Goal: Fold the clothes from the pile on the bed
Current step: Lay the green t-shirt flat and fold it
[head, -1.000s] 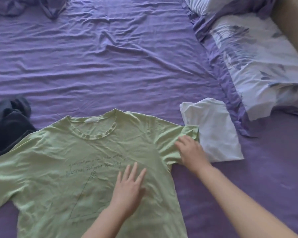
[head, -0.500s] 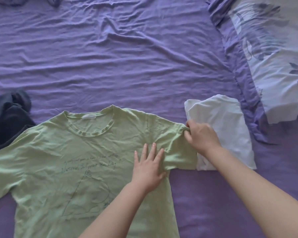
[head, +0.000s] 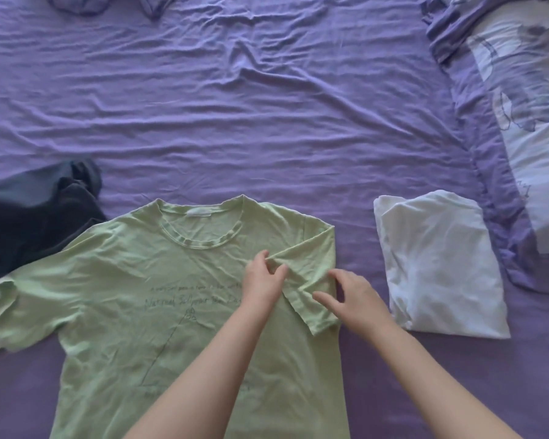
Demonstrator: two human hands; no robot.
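I see the green T-shirt point(head: 184, 280) lying flat on the bed point(head: 267, 106), collar away from me, its long axis running toward me under both hands. My left hand point(head: 262, 280) pinches the folded-in sleeve point(head: 311, 280); my right hand point(head: 355, 296), fingers relaxed, rests on its outer edge. The unfolded sleeve lies well out beyond my left hand.

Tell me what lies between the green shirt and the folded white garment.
Only bare purple sheet, in the head view; the green shirt and white garment lie apart.
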